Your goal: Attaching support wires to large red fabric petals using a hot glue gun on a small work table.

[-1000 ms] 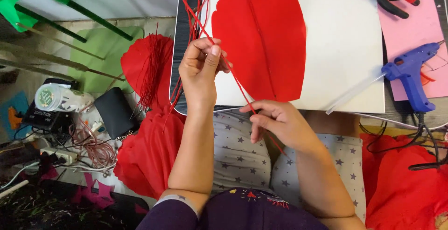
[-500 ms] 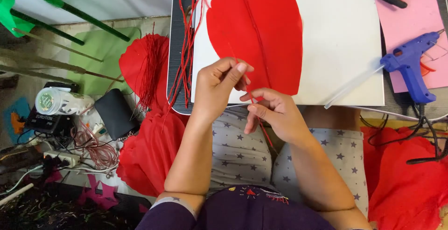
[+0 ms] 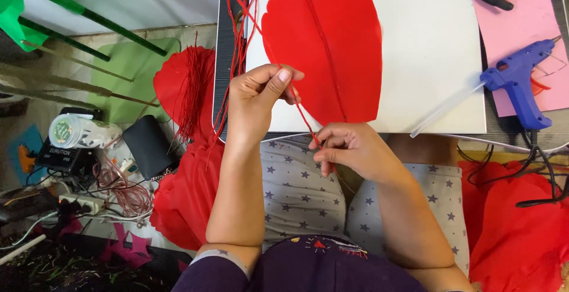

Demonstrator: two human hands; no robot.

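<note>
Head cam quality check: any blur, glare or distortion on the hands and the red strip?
Head view: even, soft light, no harsh glare on the white board; left hand and right hand look sharp, the thin red strip between them is readable; wide-angle bending at the edges, see the green rods; only faint shadows under the glue gun.

Far left on floor: clear round jar (image 3: 76, 131) lying on its side with green-white lid label, atop black box (image 3: 56, 154) with white label.
</note>
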